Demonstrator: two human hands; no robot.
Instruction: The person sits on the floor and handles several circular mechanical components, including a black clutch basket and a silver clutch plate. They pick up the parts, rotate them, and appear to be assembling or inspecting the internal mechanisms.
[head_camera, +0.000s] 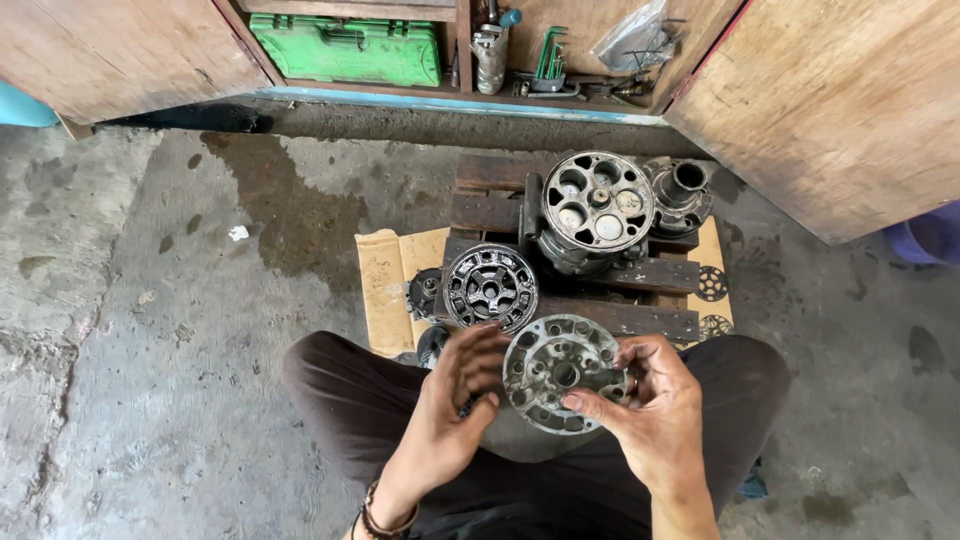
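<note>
Seated on the concrete floor (180, 330), the person holds a round, holed grey metal plate (563, 372) over the lap, right hand (655, 400) pinching its rim, left hand (455, 400) curled against its other edge, face tilted up for viewing. Beyond, a dark spoked disc (490, 287) and greasy cylinder housing (597, 205) sit on a wooden pallet (640, 275) off the damp floor.

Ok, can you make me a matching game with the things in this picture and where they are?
Things:
1. round metal plate with holes
2. green case
3. black wheel part
4. cardboard

Places:
A. on the cupboard shelf
B. flat on the floor under the wooden pallet
C. held in both hands
D. leaning at the pallet's front edge

Pairs: 1-C, 2-A, 3-D, 4-B
</note>
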